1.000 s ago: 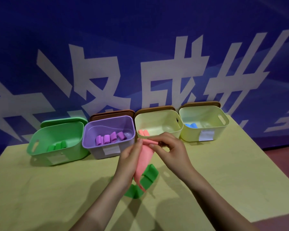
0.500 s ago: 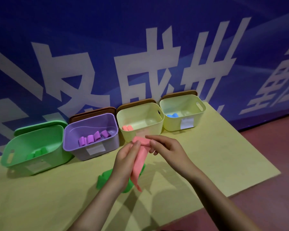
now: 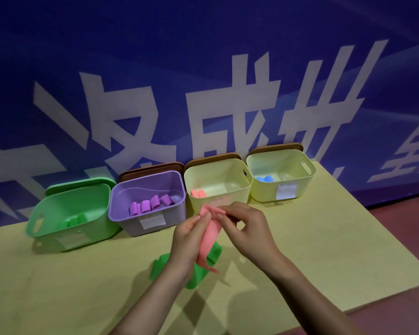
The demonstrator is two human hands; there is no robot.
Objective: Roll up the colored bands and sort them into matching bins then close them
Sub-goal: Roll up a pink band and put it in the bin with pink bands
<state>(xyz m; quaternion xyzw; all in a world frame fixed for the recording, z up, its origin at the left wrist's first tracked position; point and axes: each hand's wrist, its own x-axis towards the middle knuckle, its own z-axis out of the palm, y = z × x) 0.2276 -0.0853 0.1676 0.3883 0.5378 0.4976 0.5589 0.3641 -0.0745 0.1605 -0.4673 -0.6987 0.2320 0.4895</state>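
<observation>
Both hands hold a pink band above the table. My left hand and my right hand pinch its top end, and the rest hangs down. A green band lies flat on the table under it, partly hidden by my left hand. Four open bins stand in a row at the back: a green bin with green rolls, a purple bin with several purple rolls, a pale yellow bin with pink rolls, and another pale yellow bin with blue rolls.
The bins' lids lean behind them against the blue wall: a green lid and brown lids. The yellow-green table ends at the right, where dark red floor begins.
The camera view has shifted, so bins and hands sit elsewhere in the frame. Both hands keep pinching the pink band's top end, and its tip now folds over.
</observation>
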